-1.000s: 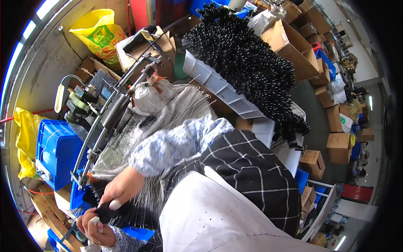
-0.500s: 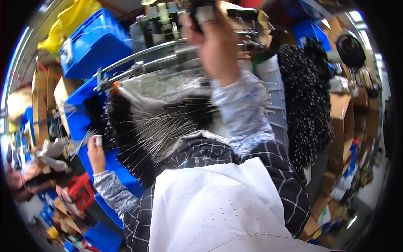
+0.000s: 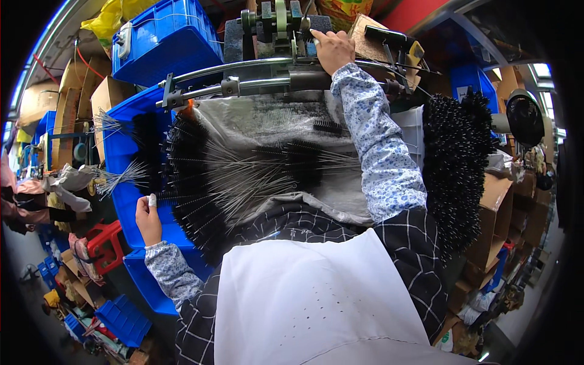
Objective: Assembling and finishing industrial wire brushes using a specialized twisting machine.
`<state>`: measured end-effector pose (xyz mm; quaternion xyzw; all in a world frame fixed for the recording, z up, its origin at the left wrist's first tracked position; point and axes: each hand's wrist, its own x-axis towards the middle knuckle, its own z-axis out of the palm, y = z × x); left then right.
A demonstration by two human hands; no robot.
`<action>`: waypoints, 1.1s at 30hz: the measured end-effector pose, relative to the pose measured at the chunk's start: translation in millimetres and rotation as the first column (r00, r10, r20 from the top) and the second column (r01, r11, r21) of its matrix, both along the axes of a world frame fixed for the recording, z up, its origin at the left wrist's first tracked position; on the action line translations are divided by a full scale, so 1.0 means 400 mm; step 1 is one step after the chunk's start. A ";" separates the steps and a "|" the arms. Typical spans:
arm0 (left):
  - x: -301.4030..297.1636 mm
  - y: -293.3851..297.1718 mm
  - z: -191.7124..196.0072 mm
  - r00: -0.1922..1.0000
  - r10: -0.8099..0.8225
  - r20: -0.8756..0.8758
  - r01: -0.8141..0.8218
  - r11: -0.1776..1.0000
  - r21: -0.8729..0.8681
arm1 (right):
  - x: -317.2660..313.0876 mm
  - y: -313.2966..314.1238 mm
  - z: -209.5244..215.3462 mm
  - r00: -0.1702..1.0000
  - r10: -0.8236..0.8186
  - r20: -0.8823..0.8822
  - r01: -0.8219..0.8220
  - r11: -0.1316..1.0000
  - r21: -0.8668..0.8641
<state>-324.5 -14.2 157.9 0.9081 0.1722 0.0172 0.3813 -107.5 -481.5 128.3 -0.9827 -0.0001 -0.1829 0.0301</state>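
Note:
My right hand (image 3: 336, 51) reaches to the bench machine (image 3: 281, 24), its covered fingertip beside the machine's small wheel. Those fingers are bent together, and what they pinch, if anything, is too small to make out. My left hand (image 3: 148, 221) is low at the left, fingers curled and thumb up with a white fingertip cover. It is closed near the outer ends of the black brushes; its contents are unclear. Many thin wire-stemmed brushes (image 3: 193, 182) lie fanned across a grey cloth (image 3: 243, 118) on my lap, their bare wire stems toward the middle.
A metal rail (image 3: 255, 86) crosses before the machine. Blue crates (image 3: 167, 52) stand at the far left, with a blue bin (image 3: 125, 152) below holding more brushes. A big heap of black brushes (image 3: 453, 176) is at the right, near cardboard boxes (image 3: 491, 213) and a fan (image 3: 524, 118).
My right hand has moved a little right and now rests steadily at the machine. The left hand has shifted slightly right. The view has turned a little and become sharper.

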 end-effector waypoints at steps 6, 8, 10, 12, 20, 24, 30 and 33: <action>0.016 -0.008 0.001 0.999 0.045 0.001 -0.045 0.998 -0.042 | 0.010 0.003 -0.002 0.999 0.046 -0.008 -0.047 0.998 -0.033; 0.022 -0.018 0.004 0.997 0.054 0.059 -0.049 0.996 -0.069 | 0.014 -0.001 -0.003 0.998 0.048 -0.026 -0.050 0.997 -0.059; 0.032 -0.023 0.020 0.976 0.083 0.199 -0.073 0.996 -0.056 | 0.012 -0.003 -0.001 0.999 0.039 -0.017 -0.040 0.998 -0.057; 0.045 -0.017 0.033 0.954 0.062 0.293 -0.048 0.997 -0.055 | 0.014 -0.005 -0.004 0.999 0.049 -0.013 -0.050 0.998 -0.034; 0.100 -0.101 0.115 0.821 -0.173 0.544 0.238 0.970 -0.050 | 0.046 -0.009 -0.020 0.995 0.081 -0.060 -0.086 0.992 -0.097; 0.180 -0.143 0.148 0.790 -0.320 0.523 0.353 0.935 0.039 | 0.068 -0.022 -0.032 0.987 0.111 -0.114 -0.120 0.990 -0.079; 0.186 -0.112 0.124 0.791 -0.256 0.555 0.411 0.895 -0.172 | -0.022 -0.057 -0.006 0.985 -0.171 0.002 0.171 0.985 0.001; 0.197 -0.122 0.137 0.727 -0.117 0.677 0.483 0.787 -0.383 | -0.017 -0.084 -0.051 0.990 -0.140 0.034 0.133 0.981 0.144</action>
